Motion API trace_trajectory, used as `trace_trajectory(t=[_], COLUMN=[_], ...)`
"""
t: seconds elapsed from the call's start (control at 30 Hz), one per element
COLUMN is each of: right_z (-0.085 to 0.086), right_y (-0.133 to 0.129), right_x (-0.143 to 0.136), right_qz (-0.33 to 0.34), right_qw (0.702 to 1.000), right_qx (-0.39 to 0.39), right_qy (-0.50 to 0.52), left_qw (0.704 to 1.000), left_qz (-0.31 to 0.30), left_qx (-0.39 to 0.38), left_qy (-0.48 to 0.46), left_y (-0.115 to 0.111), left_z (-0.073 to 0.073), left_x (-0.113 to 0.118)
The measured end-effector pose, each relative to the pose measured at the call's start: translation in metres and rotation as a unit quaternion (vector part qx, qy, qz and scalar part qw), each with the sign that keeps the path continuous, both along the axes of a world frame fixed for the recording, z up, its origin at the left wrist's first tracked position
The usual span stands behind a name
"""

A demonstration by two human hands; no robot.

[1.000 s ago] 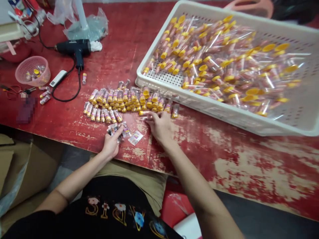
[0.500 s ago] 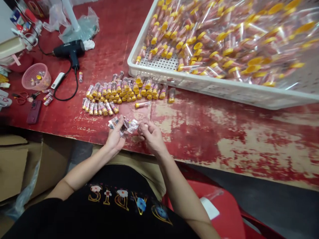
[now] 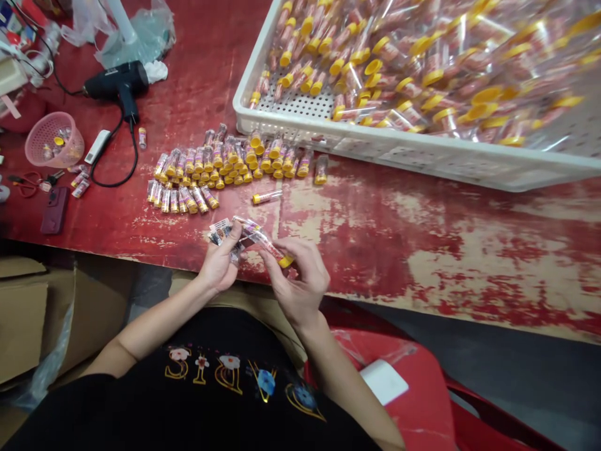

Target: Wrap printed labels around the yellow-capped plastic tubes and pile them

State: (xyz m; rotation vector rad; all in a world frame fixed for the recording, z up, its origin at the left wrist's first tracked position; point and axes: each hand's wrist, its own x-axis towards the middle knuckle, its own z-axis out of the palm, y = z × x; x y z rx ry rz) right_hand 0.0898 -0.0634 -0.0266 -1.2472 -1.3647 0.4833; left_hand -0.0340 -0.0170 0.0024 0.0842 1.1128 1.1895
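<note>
My left hand point(image 3: 220, 260) is closed around several printed plastic sleeves point(image 3: 219, 230), the thumb pressed on top of them. In my right hand point(image 3: 303, 275) is a clear tube with a yellow cap point(image 3: 285, 260), pinched near the capped end. The tube's far end points up and left towards the sleeves, with printed film around it; how far the film covers it I cannot tell. Just beyond my hands a single yellow-capped tube point(image 3: 267, 197) lies on its side. Behind it stand rows of capped tubes point(image 3: 230, 160) packed close together.
A large white crate point(image 3: 399, 144) heaped with yellow-capped tubes fills the back right. To the left lie a black heat gun point(image 3: 117, 81) with its cable, a pink basket point(image 3: 35, 141), a purple phone point(image 3: 55, 210) and red-handled scissors point(image 3: 28, 183). A red chair point(image 3: 417, 388) stands at the table's front edge.
My right hand has moved slightly right and down and now holds a capped tube beside the sleeves; before, its fingers were at a piece of clear film. My left hand still grips the sleeves.
</note>
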Motion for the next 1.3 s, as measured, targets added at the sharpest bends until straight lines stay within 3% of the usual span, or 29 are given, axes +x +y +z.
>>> trace_trajectory(t=[0.17,0.33,0.43,0.5,0.67,0.8,1.1,1.3], right_z=[0.01,0.006,0.004,0.003,0.003,0.005,0.01,-0.005], right_y=[-0.009,-0.012,-0.014,-0.016,-0.016,-0.016,-0.014,0.001], right_x=[0.008,0.016,0.018,0.016,0.002,-0.004,-0.005,-0.014], right_qz=[0.155,0.141,0.201,0.177,0.026,-0.04,-0.036,-0.009], right_qw=[0.98,0.978,0.966,0.973,0.988,0.991,0.994,0.987], right_qx=[-0.108,-0.098,-0.124,-0.11,-0.079,-0.068,-0.039,-0.085], right_qy=[0.068,0.117,0.107,0.103,0.132,0.11,0.096,0.133], left_qw=[0.997,0.99,0.989,0.988,0.979,0.977,0.982,0.988], left_qz=[-0.049,-0.094,-0.073,-0.071,-0.131,-0.137,-0.133,-0.086], left_qx=[0.036,0.078,0.081,0.08,0.094,0.104,0.085,0.088], left_qy=[0.039,0.069,0.096,0.107,0.124,0.124,0.101,0.096], left_y=[-0.004,-0.011,-0.011,-0.012,-0.021,-0.03,-0.031,-0.021], left_z=[-0.001,-0.003,-0.002,-0.001,-0.001,-0.001,0.003,-0.015], left_x=[-0.001,0.002,0.003,0.003,0.001,0.0,0.0,-0.007])
